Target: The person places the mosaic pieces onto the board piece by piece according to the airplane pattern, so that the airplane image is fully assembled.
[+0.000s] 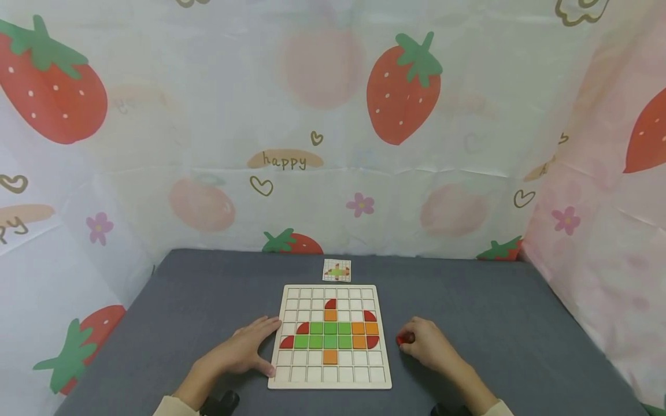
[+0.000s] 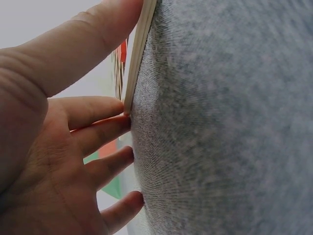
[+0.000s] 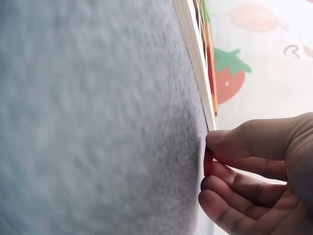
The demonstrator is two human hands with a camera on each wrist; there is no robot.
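Item: small red piece [image 1: 404, 339], pinched between thumb and curled fingers of the right hand [image 1: 429, 346], resting on the grey table cover [image 1: 494, 323] just right of the board and apart from it. The head view shows only a sliver of red at the fingertips; the right wrist view shows the red piece [image 3: 208, 161] edge-on, down against the cloth, with the thumb above it and the fingers [image 3: 230, 176] folded below. Its shape cannot be told in either view.

Item: wooden grid board [image 1: 330, 378], pale frame, lying flat at the centre of the table. Only the head view shows its pattern: green squares in the middle rows, orange squares above, below and to the right, red quarter-round pieces at the outer ends. From the right wrist the wooden grid board [image 3: 195, 63] appears only as a thin edge with strips of colour.

Item: left hand [image 1: 241, 352], fingers spread and relaxed, flat on the cloth, holding nothing. The head view puts it against the board's left edge. The left wrist view shows the left hand [image 2: 54, 147] closer: the thumb lies along the board's side, one fingertip meets its corner, and the other fingertips [image 2: 124, 156] press the grey cloth.

Item: small pattern card [image 1: 336, 270], lying just beyond the board's far edge, seen from the head only.

Surround: strawberry-print backdrop [image 1: 403, 92] on three sides.
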